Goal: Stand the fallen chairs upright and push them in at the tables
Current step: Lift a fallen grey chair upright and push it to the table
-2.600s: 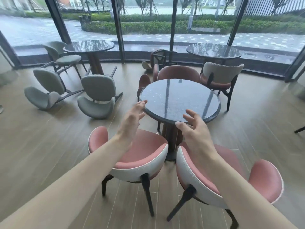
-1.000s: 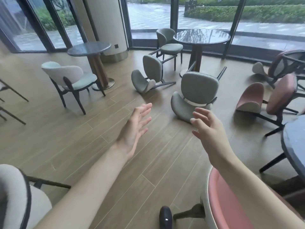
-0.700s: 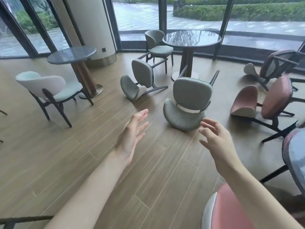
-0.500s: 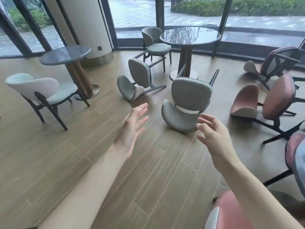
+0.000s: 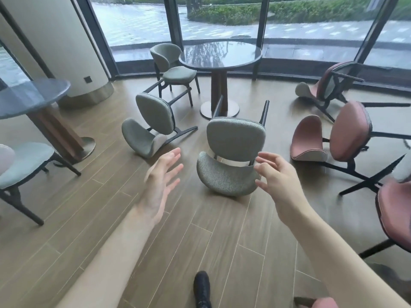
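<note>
Now I am on the approach step: both hands are stretched out toward the nearest fallen grey chair [image 5: 233,156], which lies on its back on the floor just in front of the round window surface [image 5: 220,54], legs pointing up toward that surface. My left hand [image 5: 161,183] hangs to the left of the chair, fingers [image 5: 172,161] spread wide and holding nothing. My right hand [image 5: 279,181] hovers at the chair's right edge, fingers loosely curled and open; I cannot tell whether they touch the backrest. A second grey chair [image 5: 151,127] lies tipped to the left of that surface, and two pink chairs [image 5: 333,134] lie over to its right. Next, I judge, I need both hands on the backrest's sides, then a lift that swings the legs down, before pushing the chair in under the surface.
</note>
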`<state>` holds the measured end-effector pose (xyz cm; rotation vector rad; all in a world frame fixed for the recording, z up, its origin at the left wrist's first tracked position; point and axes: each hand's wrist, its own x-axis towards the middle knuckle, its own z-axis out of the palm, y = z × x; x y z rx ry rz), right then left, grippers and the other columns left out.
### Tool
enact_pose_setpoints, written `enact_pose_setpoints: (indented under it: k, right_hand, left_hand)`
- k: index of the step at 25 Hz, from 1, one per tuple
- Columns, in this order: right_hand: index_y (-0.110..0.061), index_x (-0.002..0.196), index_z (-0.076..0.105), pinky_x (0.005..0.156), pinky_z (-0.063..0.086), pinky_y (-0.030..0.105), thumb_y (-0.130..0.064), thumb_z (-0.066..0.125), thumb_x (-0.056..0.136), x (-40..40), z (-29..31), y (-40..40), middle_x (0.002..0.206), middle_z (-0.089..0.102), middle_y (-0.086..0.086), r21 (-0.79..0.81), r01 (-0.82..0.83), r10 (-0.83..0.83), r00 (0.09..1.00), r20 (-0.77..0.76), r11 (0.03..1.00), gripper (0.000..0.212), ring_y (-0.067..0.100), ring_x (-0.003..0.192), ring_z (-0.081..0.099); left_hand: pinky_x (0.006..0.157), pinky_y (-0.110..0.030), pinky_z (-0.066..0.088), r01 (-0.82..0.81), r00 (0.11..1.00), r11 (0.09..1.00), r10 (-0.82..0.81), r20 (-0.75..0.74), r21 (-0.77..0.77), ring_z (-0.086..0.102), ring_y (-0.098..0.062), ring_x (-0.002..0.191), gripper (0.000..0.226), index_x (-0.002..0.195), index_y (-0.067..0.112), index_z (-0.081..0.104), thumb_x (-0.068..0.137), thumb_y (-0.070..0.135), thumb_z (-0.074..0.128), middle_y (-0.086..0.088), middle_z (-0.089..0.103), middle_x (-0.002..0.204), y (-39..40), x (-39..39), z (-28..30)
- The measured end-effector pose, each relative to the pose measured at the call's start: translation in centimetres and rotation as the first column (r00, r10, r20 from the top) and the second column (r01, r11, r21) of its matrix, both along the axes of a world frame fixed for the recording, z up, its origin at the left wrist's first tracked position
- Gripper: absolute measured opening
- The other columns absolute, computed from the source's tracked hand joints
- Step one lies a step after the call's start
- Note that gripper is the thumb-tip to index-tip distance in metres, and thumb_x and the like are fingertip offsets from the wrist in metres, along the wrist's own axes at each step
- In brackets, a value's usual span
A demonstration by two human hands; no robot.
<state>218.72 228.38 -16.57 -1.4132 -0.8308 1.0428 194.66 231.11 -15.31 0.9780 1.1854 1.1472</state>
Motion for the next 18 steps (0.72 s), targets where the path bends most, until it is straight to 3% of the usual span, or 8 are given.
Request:
enact_pose_setpoints:
  k: [7,11,14,18]
  right_hand:
    - [-0.029,0.107,0.064,0.093,0.054,0.038,-0.011,0.060,0.093,0.1,0.1,15.2,0.117,0.066,-0.007,-0.021,0.118,-0.119,0.992,-0.043,0.993,0.023,0.006,0.110,0.063]
    - [-0.025,0.108,0.064,0.096,0.053,0.040,-0.008,0.058,0.094,2.0,-1.2,20.8,0.116,0.066,-0.005,-0.072,0.186,-0.190,0.980,-0.054,0.980,0.023,0.012,0.113,0.062]
    - [-0.023,0.110,0.064,0.096,0.054,0.040,-0.006,0.058,0.093,4.3,-2.9,26.8,0.115,0.066,-0.004,-0.110,0.216,-0.223,0.973,-0.060,0.970,0.024,0.012,0.112,0.063]
    - [-0.020,0.111,0.064,0.094,0.053,0.042,-0.006,0.058,0.093,7.7,-5.4,35.0,0.115,0.067,-0.001,-0.151,0.213,-0.225,0.972,-0.072,0.965,0.023,0.011,0.103,0.064]
  left_hand:
    - [0.108,-0.039,0.042,0.136,0.990,0.990,-0.135,0.025,-0.038,0.063,-0.007,0.120,0.051,0.125,0.032,0.067,0.079,0.050,0.054,0.012,0.065,0.133,19.7,1.6,0.2]
    - [0.101,-0.036,0.046,0.201,0.979,0.979,-0.200,0.036,-0.027,0.065,-0.008,0.116,0.048,0.123,0.032,0.069,0.081,0.050,0.056,0.013,0.070,0.126,27.3,5.0,-1.1]
    - [0.099,-0.034,0.045,0.232,0.973,0.970,-0.230,0.037,-0.077,0.065,-0.007,0.117,0.051,0.124,0.032,0.069,0.078,0.051,0.057,0.010,0.066,0.132,33.7,8.4,-3.0]
    - [0.102,-0.037,0.046,0.245,0.968,0.964,-0.238,0.076,-0.105,0.067,-0.009,0.115,0.051,0.127,0.030,0.067,0.082,0.050,0.056,0.009,0.067,0.132,41.0,12.5,-5.7]
